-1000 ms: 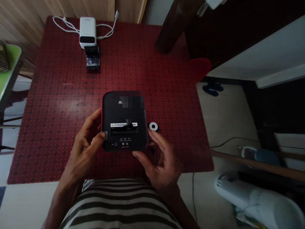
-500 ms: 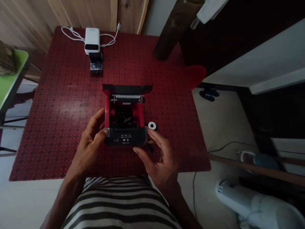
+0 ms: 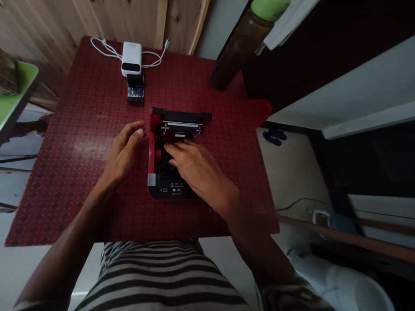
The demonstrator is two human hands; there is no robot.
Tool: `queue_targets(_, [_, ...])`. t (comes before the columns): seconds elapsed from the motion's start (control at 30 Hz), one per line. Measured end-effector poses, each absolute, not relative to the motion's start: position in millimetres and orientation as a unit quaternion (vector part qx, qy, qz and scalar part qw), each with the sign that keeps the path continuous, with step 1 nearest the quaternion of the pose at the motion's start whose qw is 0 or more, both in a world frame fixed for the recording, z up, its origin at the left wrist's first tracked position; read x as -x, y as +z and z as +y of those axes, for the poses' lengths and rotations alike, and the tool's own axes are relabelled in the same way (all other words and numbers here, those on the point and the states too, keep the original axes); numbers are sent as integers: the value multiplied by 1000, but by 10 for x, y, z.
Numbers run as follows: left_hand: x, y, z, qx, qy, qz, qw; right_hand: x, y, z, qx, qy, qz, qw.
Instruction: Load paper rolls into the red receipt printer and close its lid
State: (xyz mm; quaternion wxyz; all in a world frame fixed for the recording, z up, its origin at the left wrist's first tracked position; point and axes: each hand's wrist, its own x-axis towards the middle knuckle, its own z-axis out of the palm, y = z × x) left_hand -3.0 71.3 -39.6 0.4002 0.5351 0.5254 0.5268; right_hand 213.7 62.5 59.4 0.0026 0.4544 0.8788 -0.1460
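Observation:
A red and black printer (image 3: 162, 183) stands on the table with its lid (image 3: 188, 116) raised, showing a roller and a dark inner bay. My right hand (image 3: 197, 166) reaches over its right side into the bay. Thumb and fingers are apart inside, and I see nothing held between them; what they touch is partly hidden. Just off the printer's left wall is my left hand (image 3: 125, 144), open and holding nothing, thumb and fingers pointing toward the raised lid.
Behind the printer lie a white power bank (image 3: 132, 56) with white cables and a small black item (image 3: 135, 91). A tall dark bottle with a green cap (image 3: 241, 43) stands at the back right of the red patterned table (image 3: 81, 181).
My right hand has gone from the printer's front right corner into its bay. My left hand has let go of the front left corner and moved up. The lid looks more upright.

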Motion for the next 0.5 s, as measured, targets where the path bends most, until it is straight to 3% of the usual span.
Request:
queue_targets(0.2, [-149,-695,1064,-566,531,528,345,-2010,629,729,-443,-156,878,89])
queue_targets(0.4, [-145,-792,1012,-605,519,525,299,-2049,700,723,-446,-119,883,89])
queue_targets(0.5, [-136,-765,1000,-627,504,524,280,-2075,712,643,-446,-75,891,42])
